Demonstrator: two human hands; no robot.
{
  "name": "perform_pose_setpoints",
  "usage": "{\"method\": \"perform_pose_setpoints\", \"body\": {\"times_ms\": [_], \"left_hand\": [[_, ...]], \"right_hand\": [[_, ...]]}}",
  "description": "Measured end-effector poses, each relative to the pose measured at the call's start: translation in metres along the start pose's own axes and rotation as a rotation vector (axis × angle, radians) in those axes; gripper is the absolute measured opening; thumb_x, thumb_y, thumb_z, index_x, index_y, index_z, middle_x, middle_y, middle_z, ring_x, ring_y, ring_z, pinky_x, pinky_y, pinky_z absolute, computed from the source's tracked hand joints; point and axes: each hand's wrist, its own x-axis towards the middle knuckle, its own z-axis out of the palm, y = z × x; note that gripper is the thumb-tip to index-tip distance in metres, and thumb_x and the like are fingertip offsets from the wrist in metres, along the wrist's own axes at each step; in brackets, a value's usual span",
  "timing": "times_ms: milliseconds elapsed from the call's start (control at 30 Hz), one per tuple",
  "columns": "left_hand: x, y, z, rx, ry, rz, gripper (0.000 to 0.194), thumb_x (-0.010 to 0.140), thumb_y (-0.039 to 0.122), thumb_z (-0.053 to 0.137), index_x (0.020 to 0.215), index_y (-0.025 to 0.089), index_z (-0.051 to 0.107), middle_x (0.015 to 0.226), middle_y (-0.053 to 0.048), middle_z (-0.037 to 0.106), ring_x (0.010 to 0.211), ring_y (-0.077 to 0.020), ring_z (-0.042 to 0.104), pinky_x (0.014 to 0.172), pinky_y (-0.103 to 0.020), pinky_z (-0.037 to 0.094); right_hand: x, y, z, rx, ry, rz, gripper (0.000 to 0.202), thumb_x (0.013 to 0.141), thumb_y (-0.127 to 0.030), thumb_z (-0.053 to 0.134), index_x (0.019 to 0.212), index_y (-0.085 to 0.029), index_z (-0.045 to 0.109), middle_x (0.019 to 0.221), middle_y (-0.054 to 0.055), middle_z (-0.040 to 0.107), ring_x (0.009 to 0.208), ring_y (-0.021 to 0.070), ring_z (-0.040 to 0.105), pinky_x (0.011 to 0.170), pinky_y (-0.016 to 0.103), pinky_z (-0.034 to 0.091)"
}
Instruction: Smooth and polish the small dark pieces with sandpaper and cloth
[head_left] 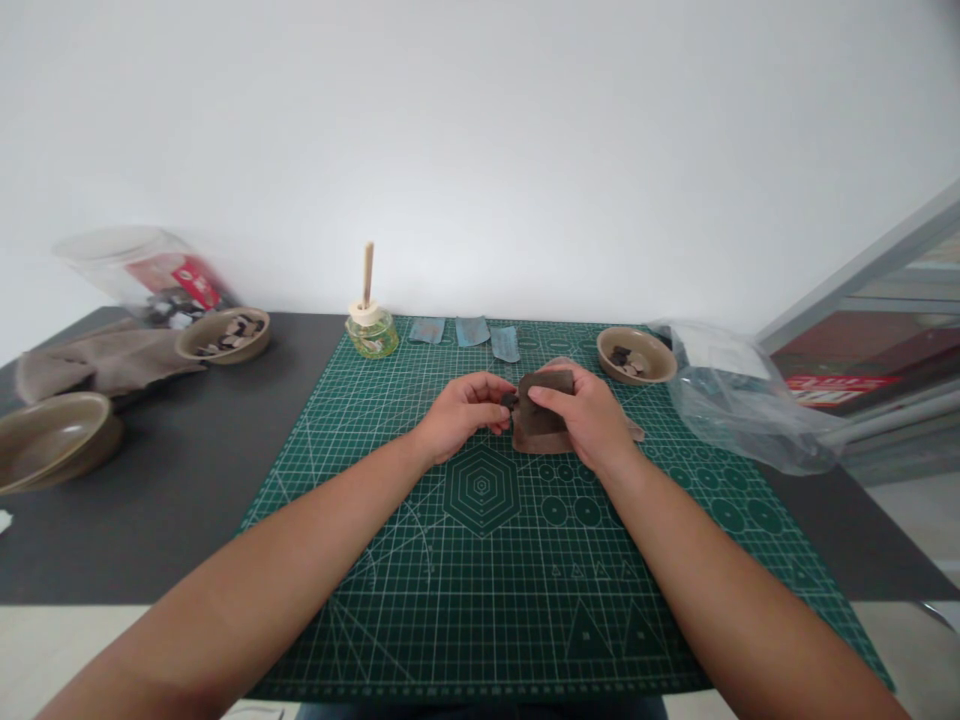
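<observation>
Over the green cutting mat (480, 600), my right hand (596, 415) holds a dark brown flat piece (546, 415), its thumb pressed on top. A lighter brown cloth (536, 442) lies beneath that piece and shows below and behind it. My left hand (466, 412) is closed, thumb and fingers pinching a small dark piece (510, 401) at the left edge of the brown piece. Several small blue pieces (472, 331) lie near the mat's back edge.
Right of the hands are a bowl with small pieces (636, 370) and a clear plastic bag (739, 400). A glass bottle with a stick (373, 332) stands back left. Further left are a bowl of scraps (225, 352), brown cloth (97, 362), another bowl (56, 450) and a clear container (161, 275).
</observation>
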Motion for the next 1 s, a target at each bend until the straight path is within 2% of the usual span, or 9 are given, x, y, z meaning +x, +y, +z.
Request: {"method": "perform_pose_setpoints", "body": {"times_ms": [100,467,1000], "left_hand": [[-0.0001,0.0001,-0.0002,-0.013,-0.005,-0.005,0.028,0.059,0.01,0.066,0.086,0.012,0.06,0.067,0.001,0.063,0.055,-0.0092,0.058,0.05,-0.021,0.044],[0.0002,-0.0002,0.0003,-0.039,0.002,-0.031,0.03,0.056,0.008,0.067,0.085,0.011,0.059,0.065,0.001,0.064,0.054,-0.0109,0.06,0.051,-0.022,0.046],[0.0005,-0.003,-0.0011,0.042,-0.004,0.021,0.027,0.058,0.009,0.07,0.081,0.012,0.056,0.067,0.001,0.062,0.056,-0.0078,0.057,0.052,-0.02,0.046]], "right_hand": [[-0.0009,-0.0025,0.0007,0.021,-0.006,0.007,0.024,0.063,-0.033,0.067,0.083,-0.02,0.062,0.078,0.001,0.064,0.074,0.0194,0.059,0.068,0.033,0.046],[-0.0021,-0.0076,0.0011,-0.128,0.004,-0.012,0.022,0.065,-0.031,0.066,0.083,-0.019,0.064,0.083,0.003,0.065,0.077,0.02,0.06,0.07,0.034,0.045],[-0.0013,-0.0039,0.0011,-0.101,0.026,-0.054,0.019,0.064,-0.029,0.065,0.081,-0.021,0.065,0.081,0.002,0.066,0.077,0.0206,0.061,0.071,0.034,0.046]]}}
